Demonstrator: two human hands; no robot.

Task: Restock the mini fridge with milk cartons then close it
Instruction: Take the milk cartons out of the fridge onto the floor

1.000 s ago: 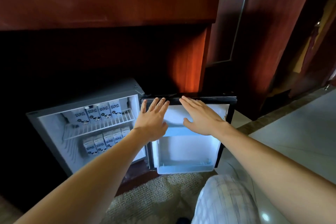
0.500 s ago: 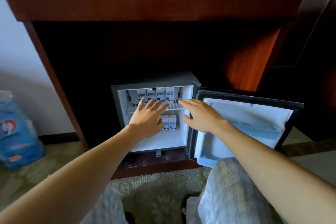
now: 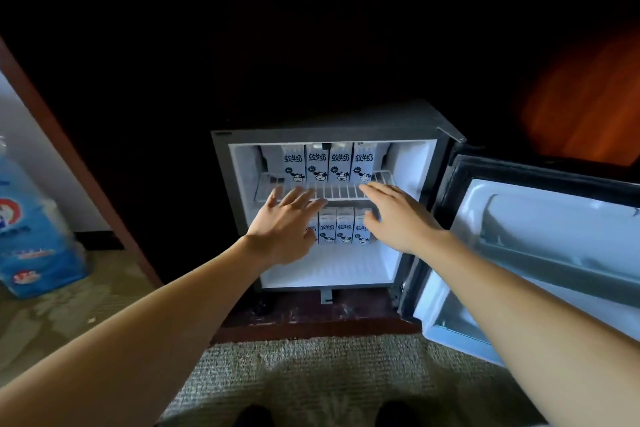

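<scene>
Both hands have drifted off the door (image 3: 540, 236) to the mini fridge (image 3: 220, 204) opening: left hand (image 3: 284, 225) and right hand (image 3: 398, 218) hover flat, fingers spread, holding nothing. Milk cartons (image 3: 329, 163) stand inside, on its wire shelf (image 3: 332, 191) and below. A careless brush could tip one forward, blocking the door, which is wide open at the fridge's right.

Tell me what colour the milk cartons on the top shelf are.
The milk cartons are white with dark print and a cow face; head view.

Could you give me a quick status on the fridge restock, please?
Left hand and right hand open, empty, before fridge. Cartons on both levels. Door wide open, right arm across its swing.
</scene>
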